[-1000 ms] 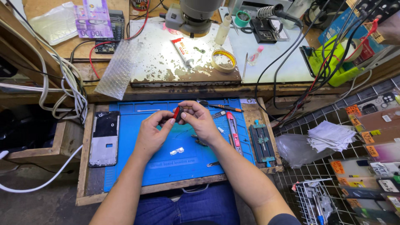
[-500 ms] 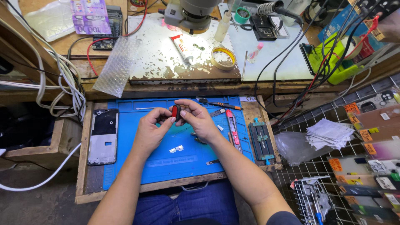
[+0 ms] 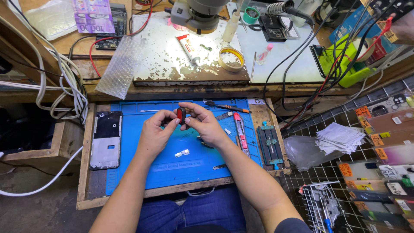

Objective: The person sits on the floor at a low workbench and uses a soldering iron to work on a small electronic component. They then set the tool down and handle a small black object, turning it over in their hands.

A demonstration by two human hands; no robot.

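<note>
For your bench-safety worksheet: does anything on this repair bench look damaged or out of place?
Yes. The white work board under the microscope is badly chipped, bare patches showing along its front edge. The hands hold a small red part normally.

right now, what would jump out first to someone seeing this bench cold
The bright blue work mat on the pull-out tray draws the eye, with the left hand and right hand meeting above it around a small red and black part. A stripped phone frame lies left of the mat. Behind, on the upper bench, a worn white board carries a tape roll.
</note>
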